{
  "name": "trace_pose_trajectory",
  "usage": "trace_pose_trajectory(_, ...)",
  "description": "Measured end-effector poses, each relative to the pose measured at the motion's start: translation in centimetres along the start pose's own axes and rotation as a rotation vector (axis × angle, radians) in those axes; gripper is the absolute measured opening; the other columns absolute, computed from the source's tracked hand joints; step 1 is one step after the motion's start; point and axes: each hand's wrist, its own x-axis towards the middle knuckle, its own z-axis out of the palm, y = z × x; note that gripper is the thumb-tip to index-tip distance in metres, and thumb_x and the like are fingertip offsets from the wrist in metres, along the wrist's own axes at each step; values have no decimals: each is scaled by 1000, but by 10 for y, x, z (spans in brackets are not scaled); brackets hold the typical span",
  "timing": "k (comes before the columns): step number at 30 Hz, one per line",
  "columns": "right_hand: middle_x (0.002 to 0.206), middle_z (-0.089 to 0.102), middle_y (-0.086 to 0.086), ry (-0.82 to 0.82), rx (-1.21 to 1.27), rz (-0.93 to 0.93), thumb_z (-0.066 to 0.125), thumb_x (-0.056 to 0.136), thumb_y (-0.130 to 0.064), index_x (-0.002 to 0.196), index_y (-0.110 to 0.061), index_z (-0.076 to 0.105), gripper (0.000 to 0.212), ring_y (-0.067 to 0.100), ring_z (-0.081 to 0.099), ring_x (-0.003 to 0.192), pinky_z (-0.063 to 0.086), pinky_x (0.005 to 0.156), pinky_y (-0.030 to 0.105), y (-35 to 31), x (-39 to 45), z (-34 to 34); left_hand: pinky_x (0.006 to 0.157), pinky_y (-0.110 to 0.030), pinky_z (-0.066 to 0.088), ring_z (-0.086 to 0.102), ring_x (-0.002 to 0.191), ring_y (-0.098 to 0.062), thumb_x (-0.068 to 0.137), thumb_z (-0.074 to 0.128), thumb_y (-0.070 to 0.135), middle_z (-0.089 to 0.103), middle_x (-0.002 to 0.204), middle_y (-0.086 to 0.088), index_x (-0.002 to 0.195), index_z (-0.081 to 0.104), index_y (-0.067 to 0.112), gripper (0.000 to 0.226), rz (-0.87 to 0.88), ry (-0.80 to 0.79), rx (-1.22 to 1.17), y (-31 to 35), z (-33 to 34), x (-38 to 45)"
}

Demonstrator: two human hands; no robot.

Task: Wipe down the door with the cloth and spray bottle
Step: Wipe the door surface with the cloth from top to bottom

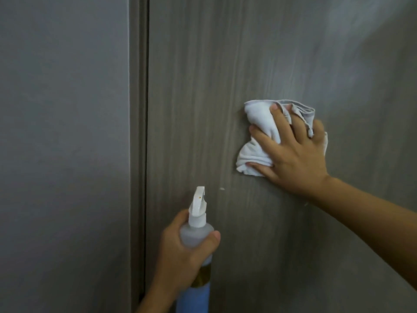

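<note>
From the head view, our right hand (295, 152) presses the crumpled white cloth (259, 141) flat-fingered against the door (203, 86). Lower left, our left hand (180, 251) grips the spray bottle (196, 236), nozzle toward the door.

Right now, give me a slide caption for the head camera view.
Right hand presses a white cloth against the grey door while left hand holds a spray bottle.

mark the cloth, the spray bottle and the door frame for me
white cloth (257, 129), head view, on the bunched fabric left of the fingers.
spray bottle (195, 236), head view, on the clear shoulder below the white nozzle.
door frame (138, 132), head view, on the vertical strip left of the door's edge.
</note>
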Motion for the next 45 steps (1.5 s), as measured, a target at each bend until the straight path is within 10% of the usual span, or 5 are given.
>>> trace_pose_trajectory(12, 168, 29, 20, 28, 50, 1, 45, 98, -75, 147, -27, 56, 70, 43, 30, 145, 29, 106, 65, 0, 0, 4, 69, -21, 59, 74, 80, -13, 64, 81, 40, 75, 90, -2, 98, 72, 27, 37, 20, 31, 4, -12, 45, -5)
trace_pose_trajectory(22, 167, 31, 21, 44, 50, 1, 43, 98, -75, 146, -27, 57, 69, 42, 30, 146, 29, 105, 62, -1, 1, 5, 74, -53, 63, 72, 80, -37, 68, 83, 35, 72, 85, -13, 103, 74, 35, 37, -34, 24, -3, -24, 41, -15)
trace_pose_trajectory(37, 168, 27, 21, -10, 51, 5, 39, 99, -76, 149, -27, 53, 72, 42, 27, 148, 27, 107, 64, -1, 1, 4, 73, -38, 64, 74, 79, -28, 63, 83, 39, 74, 86, -8, 99, 72, 20, 42, -28, 53, -7, -23, 49, -19)
trace_pose_trajectory(45, 172, 14, 19, -79, 67, 186, 41, 95, -77, 157, -31, 42, 77, 44, 21, 154, 15, 116, 67, -35, -9, 0, 75, -59, 61, 75, 75, -38, 54, 87, 37, 78, 86, -14, 109, 77, 24, 58, -24, 141, -23, -33, 12, -39)
